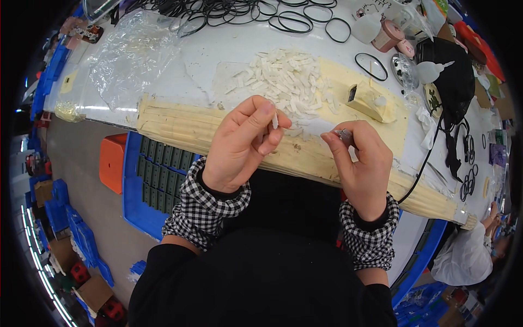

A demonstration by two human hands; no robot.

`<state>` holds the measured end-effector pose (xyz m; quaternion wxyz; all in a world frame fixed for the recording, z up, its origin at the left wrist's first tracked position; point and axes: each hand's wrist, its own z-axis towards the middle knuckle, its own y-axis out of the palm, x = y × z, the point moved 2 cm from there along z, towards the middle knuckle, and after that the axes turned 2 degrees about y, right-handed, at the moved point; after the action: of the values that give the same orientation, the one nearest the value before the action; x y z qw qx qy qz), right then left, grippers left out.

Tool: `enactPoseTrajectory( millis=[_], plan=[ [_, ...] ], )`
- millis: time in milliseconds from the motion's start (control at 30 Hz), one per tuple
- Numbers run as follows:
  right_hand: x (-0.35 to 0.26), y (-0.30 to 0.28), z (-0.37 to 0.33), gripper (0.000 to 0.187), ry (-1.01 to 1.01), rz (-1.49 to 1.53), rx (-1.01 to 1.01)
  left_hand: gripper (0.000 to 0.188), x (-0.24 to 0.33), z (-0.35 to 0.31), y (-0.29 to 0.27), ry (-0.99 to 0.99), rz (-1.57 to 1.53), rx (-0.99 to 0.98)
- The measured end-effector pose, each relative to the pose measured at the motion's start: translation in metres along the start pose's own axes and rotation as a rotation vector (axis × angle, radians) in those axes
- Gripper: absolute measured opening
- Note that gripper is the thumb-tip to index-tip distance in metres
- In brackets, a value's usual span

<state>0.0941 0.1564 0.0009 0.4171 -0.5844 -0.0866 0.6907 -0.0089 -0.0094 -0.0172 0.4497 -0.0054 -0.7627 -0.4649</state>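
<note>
White table (201, 54) space is bordered along its near side by a yellowish padded edge (180, 122), above which both hands are raised. Just over this edge, a small white strip (275, 120) is held by the left hand (233, 147), pinched between the thumb and the curled fingers. By the right hand (366, 166), a small grey piece (344, 135) is gripped narrowly between thumb and forefinger; its exact shape cannot be told, as it is mostly covered. The two hands are kept apart, with a gap between the held things. Both wrists are covered by checked black-and-white cuffs (204, 201).

Beyond the hands, a loose pile of white strips (289, 76) is heaped on the table. To its right, a blocky yellow-wrapped object (372, 103) with a dark end is set on a pale yellow sheet (348, 73). Farther out, a crumpled clear bag (133, 60) is spread at the left, and black rubber rings (291, 23) are strewn along the far side. At the far right, a pink jar (388, 36) and a black bag (444, 65) are seen.

Below the table at the left, dark green parts (158, 174) are laid in rows in a blue crate (129, 185), by which an orange stool (111, 163) is placed. At the right rim, a person in white (466, 256) is partly shown.
</note>
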Motion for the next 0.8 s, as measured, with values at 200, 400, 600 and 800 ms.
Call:
enactPoseTrajectory(
  millis=[200,400,600,800],
  plan=[
    [-0.006,0.02,-0.002,0.013,-0.063,-0.181,-0.108,0.02,0.004,0.001,-0.008,0.08,-0.064,0.061],
    [0.0,0.027,-0.002,0.015,-0.109,-0.24,-0.115,0.025,0.001,-0.001,-0.001,0.047,-0.009,0.155],
    [0.001,0.026,0.001,0.018,-0.08,-0.214,-0.109,0.025,-0.002,-0.002,0.003,0.005,0.111,0.162],
    [0.003,0.019,0.004,0.016,-0.055,-0.133,-0.057,0.024,-0.004,-0.004,0.004,-0.029,0.124,0.148]
  ],
)
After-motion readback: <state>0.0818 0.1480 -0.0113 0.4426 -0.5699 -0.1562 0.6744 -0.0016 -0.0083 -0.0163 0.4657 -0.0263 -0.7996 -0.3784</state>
